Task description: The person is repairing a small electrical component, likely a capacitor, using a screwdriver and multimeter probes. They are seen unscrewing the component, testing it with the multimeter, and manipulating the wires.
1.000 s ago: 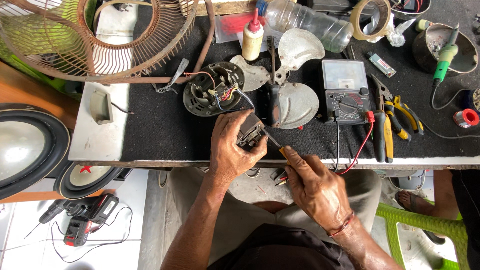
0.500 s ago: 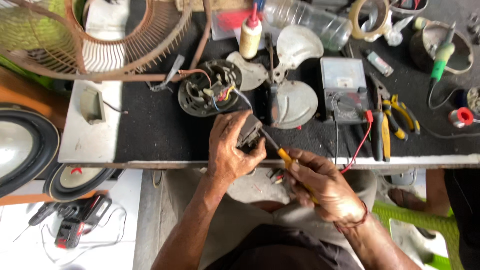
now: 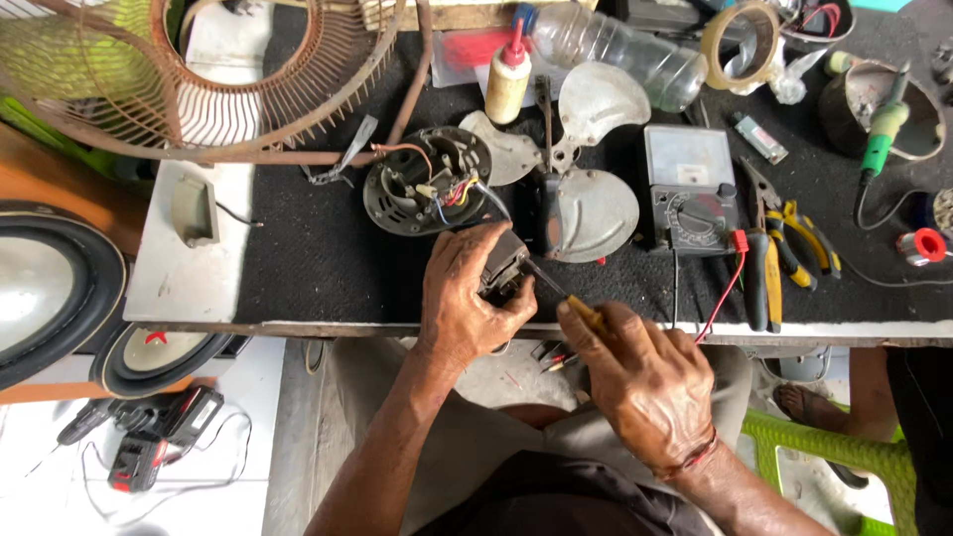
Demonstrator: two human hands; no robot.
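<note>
The left hand (image 3: pixel 467 298) grips a small dark part (image 3: pixel 501 266) at the tabletop (image 3: pixel 298 268) edge, fingers curled round it. The right hand (image 3: pixel 645 382) pinches a screwdriver (image 3: pixel 561 296), tip on the part. Behind stand a glue bottle (image 3: pixel 506 81) and a clear bottle (image 3: pixel 620 55), apparently empty.

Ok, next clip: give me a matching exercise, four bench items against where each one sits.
Things:
1. screwdriver
2. glue bottle
3. multimeter
4. pliers

Places:
A. right of the multimeter, yellow handles toward the bench edge
B. right of the fan blade, red lead trailing off the edge
C. held in the right hand, tip at the small part the left hand grips
D. upright at the back of the mat, above the fan motor

Pairs: 1-C, 2-D, 3-B, 4-A
</note>
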